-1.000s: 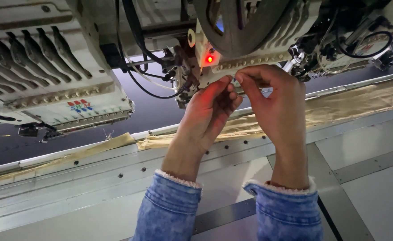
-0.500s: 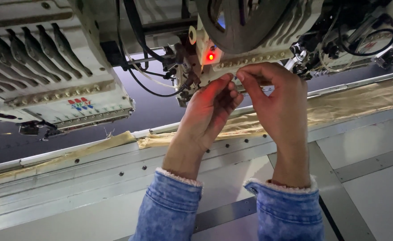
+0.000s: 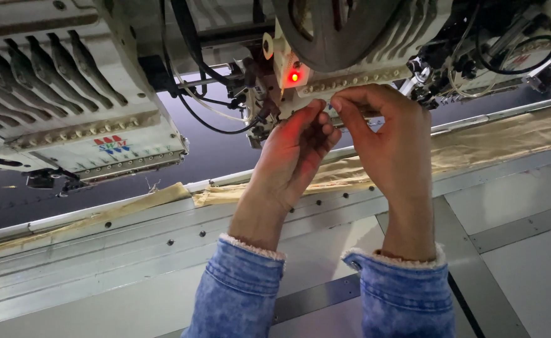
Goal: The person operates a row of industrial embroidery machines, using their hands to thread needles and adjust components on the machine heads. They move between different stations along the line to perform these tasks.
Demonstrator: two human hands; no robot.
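Note:
Both hands are raised to the underside of an embroidery machine head (image 3: 350,44) with a red lamp (image 3: 294,77) lit on it. My left hand (image 3: 294,156) has its fingers pinched together just below the lamp, glowing red from it. My right hand (image 3: 388,144) curls in from the right, fingertips meeting the left hand's at the needle bar area. Whatever is pinched between the fingertips is too small to make out, possibly a thread. Both wrists wear blue denim sleeves with fleecy cuffs.
A second white machine head (image 3: 81,125) with a row of levers sits at the left. Black cables (image 3: 206,106) hang between the heads. Tan fabric (image 3: 494,144) lies along the grey metal frame rail (image 3: 131,238). Dark cloth lies behind.
Both hands have stayed at the same spot under the lamp, with only slight finger movement; the view has shifted a little.

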